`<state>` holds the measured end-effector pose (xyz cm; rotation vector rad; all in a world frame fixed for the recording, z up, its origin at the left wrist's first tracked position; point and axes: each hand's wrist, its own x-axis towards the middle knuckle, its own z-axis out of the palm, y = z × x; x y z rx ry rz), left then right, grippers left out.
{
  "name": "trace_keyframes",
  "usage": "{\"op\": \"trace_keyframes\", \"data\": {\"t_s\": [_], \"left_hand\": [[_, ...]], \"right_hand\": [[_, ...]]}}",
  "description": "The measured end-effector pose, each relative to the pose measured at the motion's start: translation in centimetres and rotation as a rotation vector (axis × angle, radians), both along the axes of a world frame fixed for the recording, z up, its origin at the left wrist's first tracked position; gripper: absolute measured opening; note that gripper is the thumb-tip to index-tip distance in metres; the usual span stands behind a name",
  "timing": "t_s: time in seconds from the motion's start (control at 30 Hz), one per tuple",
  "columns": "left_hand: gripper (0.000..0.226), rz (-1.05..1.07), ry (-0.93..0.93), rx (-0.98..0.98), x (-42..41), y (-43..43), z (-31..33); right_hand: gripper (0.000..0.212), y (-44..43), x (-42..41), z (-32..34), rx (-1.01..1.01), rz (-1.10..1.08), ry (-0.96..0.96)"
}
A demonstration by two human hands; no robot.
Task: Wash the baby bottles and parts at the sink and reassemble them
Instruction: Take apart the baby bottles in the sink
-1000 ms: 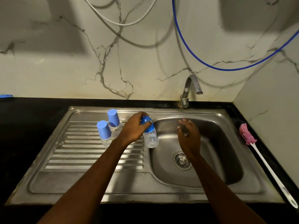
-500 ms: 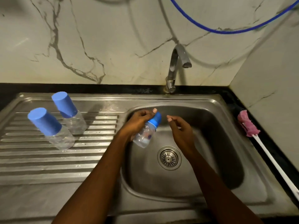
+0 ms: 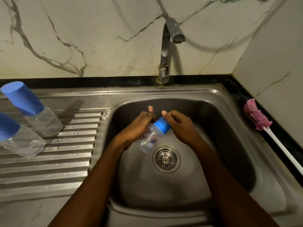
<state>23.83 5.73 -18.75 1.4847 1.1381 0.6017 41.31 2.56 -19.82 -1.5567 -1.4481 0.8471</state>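
Observation:
Over the sink basin (image 3: pixel 213 128) I hold a small clear baby bottle (image 3: pixel 148 139), tilted with its blue cap (image 3: pixel 162 126) up and to the right. My left hand (image 3: pixel 137 126) grips the clear body. My right hand (image 3: pixel 178 125) grips the blue cap, thumb on top. Two more clear bottles with tall blue caps stand on the ribbed drainboard (image 3: pixel 65 153) at the left: one (image 3: pixel 32 108) further back, one (image 3: pixel 14 136) nearer at the frame's edge.
A metal tap (image 3: pixel 167 46) rises behind the basin with no water running. The drain strainer (image 3: pixel 166 158) lies just below the held bottle. A pink-headed bottle brush (image 3: pixel 257 117) with a white handle lies on the black counter at the right, beside the wall.
The left hand carried the bottle from the drainboard's edge to over the basin and tilted it. The right hand closed in and took hold of the blue cap. The camera moved closer.

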Motion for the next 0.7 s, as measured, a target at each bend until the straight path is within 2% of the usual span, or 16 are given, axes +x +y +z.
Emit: {"op": "trace_keyframes", "data": {"t_s": [0.07,0.2,0.3,0.4,0.47,0.53,0.6,0.63,0.7], "left_hand": [[0.058,-0.099,0.122,0.032,-0.1,-0.5,-0.1],[0.058,-0.167,0.445,0.273,0.4,-0.9,-1.2],[0.054,-0.135,0.557,0.417,1.3,-1.4,-1.5],[0.051,-0.107,0.599,0.464,1.9,-1.6,-1.4],[0.045,-0.114,0.569,0.391,1.7,-1.6,-0.8],[0.029,-0.091,0.345,0.169,1.0,-1.2,-0.1],[0.022,-0.035,0.123,-0.02,-0.2,-0.8,0.3],[0.021,-0.002,0.115,-0.024,-0.6,-0.5,0.0],[0.024,0.067,0.143,-0.024,-1.0,-0.3,-0.5]], "right_hand": [[0.037,0.0,0.3,-0.3,0.025,-0.099,-0.005],[0.04,0.0,-0.2,-0.8,-0.051,-0.156,-0.05],[0.048,-0.2,-0.3,-0.7,-0.193,-0.164,-0.233],[0.043,-0.4,0.0,-0.7,-0.219,-0.175,-0.157],[0.047,-0.3,-0.1,-0.7,-0.175,-0.148,0.002],[0.047,0.1,-0.1,-0.4,-0.163,-0.217,0.308],[0.041,0.3,0.9,0.6,-0.18,-0.426,0.651],[0.038,0.2,1.7,0.7,-0.162,-0.513,0.715],[0.033,0.1,3.2,-0.3,-0.157,-0.556,0.58]]}}
